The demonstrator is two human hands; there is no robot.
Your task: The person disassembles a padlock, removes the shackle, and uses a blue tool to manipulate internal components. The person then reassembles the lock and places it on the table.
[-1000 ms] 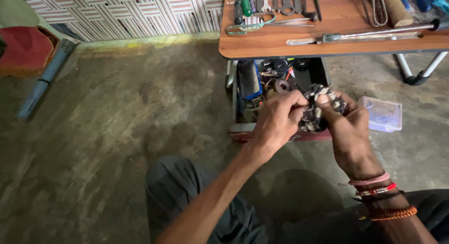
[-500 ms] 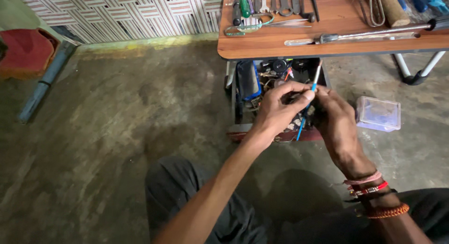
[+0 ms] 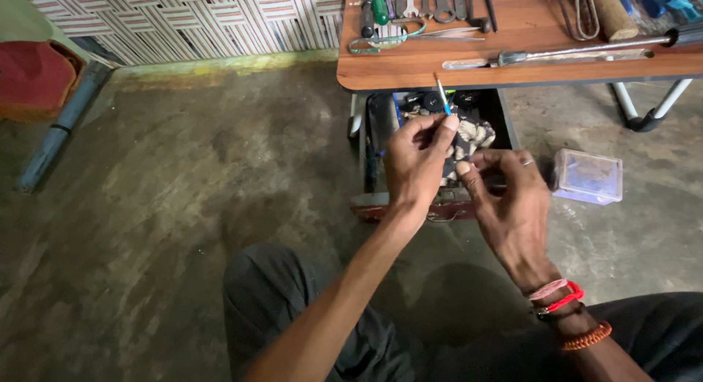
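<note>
- Left hand (image 3: 414,162) pinches a thin blue-tipped tool (image 3: 441,86) between thumb and fingers, tip up, above the open toolbox (image 3: 381,199).
- Right hand (image 3: 509,199) pinches a small part; too small to identify.
- Step, as I read it: bringing tool to part; needs fine tip alignment.
- Toolbox on the floor under the wooden table (image 3: 439,64): dark, jumbled hardware.
- Clear plastic box (image 3: 587,177) right of it; contents unreadable.

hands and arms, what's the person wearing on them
Both forearms are bare, no sleeves or gloves. The right hand has a thin ring on one finger; its wrist carries stacked bands: pink thread, red cord, a dark strap, orange beads. The left hand wears nothing.
</note>
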